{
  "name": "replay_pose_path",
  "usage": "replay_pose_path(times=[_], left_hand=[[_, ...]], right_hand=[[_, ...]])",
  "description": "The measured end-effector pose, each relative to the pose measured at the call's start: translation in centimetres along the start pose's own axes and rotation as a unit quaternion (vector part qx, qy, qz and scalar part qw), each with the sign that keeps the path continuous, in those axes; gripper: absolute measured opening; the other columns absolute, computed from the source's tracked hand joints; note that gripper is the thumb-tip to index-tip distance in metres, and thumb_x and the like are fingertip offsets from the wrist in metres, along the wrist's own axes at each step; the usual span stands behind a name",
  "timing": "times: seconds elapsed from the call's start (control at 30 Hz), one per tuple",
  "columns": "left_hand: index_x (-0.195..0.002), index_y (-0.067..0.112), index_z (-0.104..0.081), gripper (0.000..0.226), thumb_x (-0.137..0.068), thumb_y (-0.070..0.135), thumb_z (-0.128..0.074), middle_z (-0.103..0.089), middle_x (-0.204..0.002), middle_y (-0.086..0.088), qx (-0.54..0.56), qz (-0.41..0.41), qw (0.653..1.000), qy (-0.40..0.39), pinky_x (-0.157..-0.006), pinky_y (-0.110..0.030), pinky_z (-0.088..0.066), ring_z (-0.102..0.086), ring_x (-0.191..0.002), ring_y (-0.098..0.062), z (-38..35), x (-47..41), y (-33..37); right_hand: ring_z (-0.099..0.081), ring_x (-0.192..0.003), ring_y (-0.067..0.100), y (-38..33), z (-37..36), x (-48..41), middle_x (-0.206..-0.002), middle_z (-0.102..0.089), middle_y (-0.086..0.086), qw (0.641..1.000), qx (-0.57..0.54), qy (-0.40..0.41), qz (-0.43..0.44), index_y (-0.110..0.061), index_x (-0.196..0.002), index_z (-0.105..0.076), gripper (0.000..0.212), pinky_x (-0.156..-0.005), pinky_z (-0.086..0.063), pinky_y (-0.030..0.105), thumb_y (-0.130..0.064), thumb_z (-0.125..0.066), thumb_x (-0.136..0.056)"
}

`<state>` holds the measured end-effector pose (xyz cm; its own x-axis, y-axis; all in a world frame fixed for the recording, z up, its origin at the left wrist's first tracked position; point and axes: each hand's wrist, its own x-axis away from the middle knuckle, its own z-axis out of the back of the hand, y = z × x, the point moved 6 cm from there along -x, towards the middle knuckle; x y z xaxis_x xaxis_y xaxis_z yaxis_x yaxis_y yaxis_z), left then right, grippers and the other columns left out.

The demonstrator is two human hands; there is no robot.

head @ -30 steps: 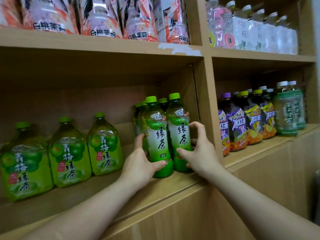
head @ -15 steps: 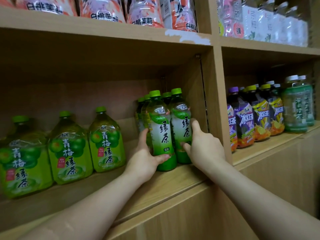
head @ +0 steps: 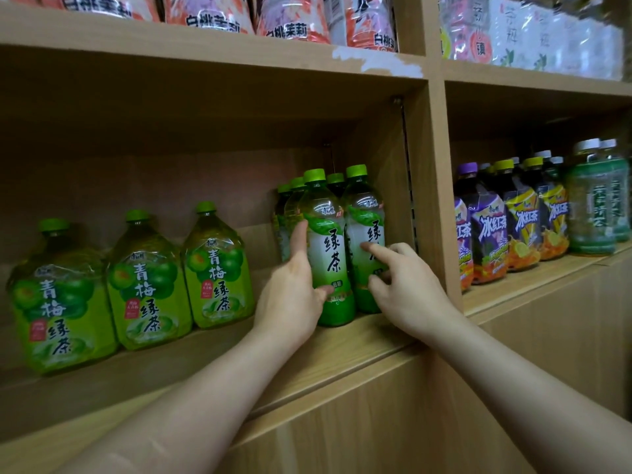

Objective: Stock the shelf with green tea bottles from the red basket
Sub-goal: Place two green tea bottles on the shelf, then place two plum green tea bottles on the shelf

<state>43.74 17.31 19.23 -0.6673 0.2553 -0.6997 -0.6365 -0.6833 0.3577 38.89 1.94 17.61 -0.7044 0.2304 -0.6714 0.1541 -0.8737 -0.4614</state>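
Green caps, pale-to-deep-green labels with dark characters on green tea bottles (head: pixel 327 248) between the fingers (head: pixel 298 238); yellow-green plum-printed jugs (head: pixel 219 268) left of them; tan wooden shelf (head: pixel 342 340) beneath.

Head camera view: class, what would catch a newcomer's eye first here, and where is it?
First, two bare hands at the middle shelf: the left hand wraps the front green tea bottle, the right hand fingers its neighbour. Next, three squat plum tea jugs on the left, and dark iced tea bottles in the right bay.
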Motion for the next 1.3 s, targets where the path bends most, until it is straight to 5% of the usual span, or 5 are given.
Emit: replay_pose_path(times=[0.3,0.43,0.63,1.03,1.3], left_hand=[[-0.147,0.035,0.0,0.102,-0.079,0.028,-0.075,-0.062,-0.127,-0.009,-0.005,0.03,0.999,-0.037,-0.088,-0.042,-0.053,-0.066,-0.101,-0.029,0.6,0.1,0.7],[-0.144,0.029,-0.021,0.075,-0.085,0.03,-0.067,-0.055,-0.125,-0.007,-0.013,-0.005,1.0,0.017,-0.08,-0.035,-0.048,-0.06,-0.101,-0.025,2.7,1.2,3.6],[-0.083,0.022,-0.07,0.025,-0.077,0.005,-0.052,-0.066,-0.079,0.01,0.162,-0.195,0.967,0.002,-0.065,-0.014,-0.045,-0.056,-0.069,-0.001,2.7,7.1,12.3],[-0.066,0.027,-0.067,0.024,-0.071,0.013,-0.049,-0.065,-0.07,0.019,0.31,-0.278,0.861,-0.293,-0.051,-0.016,-0.041,-0.062,-0.061,-0.009,-10.4,21.2,27.3],[-0.08,0.03,-0.073,0.021,-0.081,0.016,-0.058,-0.065,-0.07,0.019,0.25,-0.281,0.805,-0.459,-0.065,-0.016,-0.042,-0.059,-0.067,0.001,-21.5,29.9,35.3]], right_hand=[[-0.056,-0.109,0.017,-0.3,2.4,1.3,-0.149,-0.037,0.003,0.989,-0.106,-0.094,-0.034,-0.031,-0.147,-0.034,0.065,-0.094,-0.05,0.036,-0.009,-0.057,-0.091],[-0.069,-0.09,0.015,-0.8,9.3,3.8,-0.115,-0.065,-0.004,0.986,-0.163,-0.043,0.01,-0.031,-0.121,-0.061,0.037,-0.07,-0.06,0.032,-0.006,-0.05,-0.096],[-0.072,-0.072,0.021,2.4,16.7,9.3,-0.088,-0.073,0.004,0.975,-0.192,-0.114,-0.008,-0.028,-0.096,-0.074,0.032,-0.056,-0.058,0.031,-0.007,-0.049,-0.095],[-0.063,-0.071,0.021,17.7,25.7,26.8,-0.08,-0.074,0.017,0.962,-0.023,-0.192,-0.194,-0.02,-0.092,-0.073,0.008,-0.069,-0.053,0.044,-0.015,-0.068,-0.087],[-0.069,-0.089,0.017,31.9,25.6,41.0,-0.1,-0.072,0.004,0.854,0.079,-0.335,-0.39,-0.018,-0.111,-0.068,0.032,-0.088,-0.055,0.035,-0.026,-0.076,-0.081]])
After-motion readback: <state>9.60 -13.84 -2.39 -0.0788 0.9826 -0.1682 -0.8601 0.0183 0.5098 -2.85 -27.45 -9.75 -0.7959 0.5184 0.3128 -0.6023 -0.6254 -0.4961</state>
